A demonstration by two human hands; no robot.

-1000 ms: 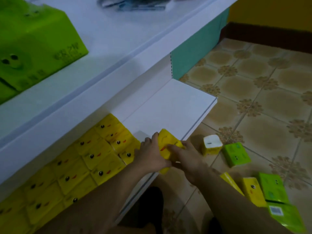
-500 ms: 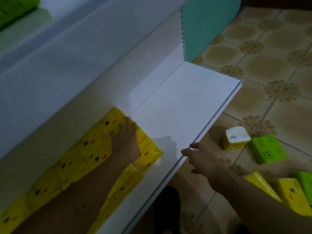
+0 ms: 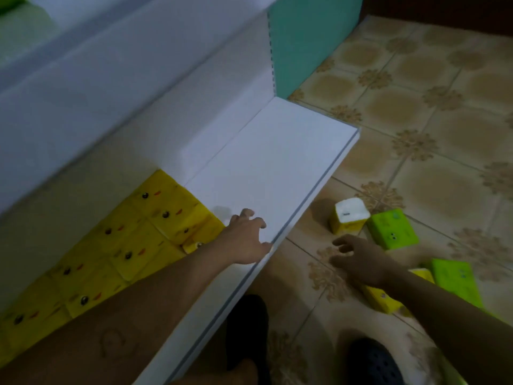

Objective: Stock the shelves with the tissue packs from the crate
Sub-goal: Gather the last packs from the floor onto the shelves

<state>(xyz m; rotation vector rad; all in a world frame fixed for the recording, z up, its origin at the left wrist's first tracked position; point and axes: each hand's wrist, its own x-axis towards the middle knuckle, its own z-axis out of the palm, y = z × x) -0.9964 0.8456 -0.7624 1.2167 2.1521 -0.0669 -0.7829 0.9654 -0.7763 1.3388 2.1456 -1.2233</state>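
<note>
Several yellow tissue packs (image 3: 133, 245) with duck faces lie in rows on the left part of the white bottom shelf (image 3: 266, 168). My left hand (image 3: 245, 237) hovers over the shelf's front edge, just right of the packs, fingers spread and holding nothing. My right hand (image 3: 358, 259) reaches over the floor with loose fingers, empty. Beyond it stand a yellow pack with a white end (image 3: 348, 216) and a green pack (image 3: 392, 227). Under my right forearm lie another yellow pack (image 3: 381, 300) and a green pack (image 3: 458, 282). No crate shows.
An upper white shelf (image 3: 97, 65) overhangs the bottom one at the left. A teal side panel (image 3: 311, 37) closes the shelf's far end. Patterned floor tiles (image 3: 416, 107) stretch to the right. My feet in dark shoes (image 3: 372, 362) stand near the shelf's edge.
My left hand has let go of the yellow pack on the shelf and drawn back to the front edge. My right hand has moved right over the floor toward the loose packs.
</note>
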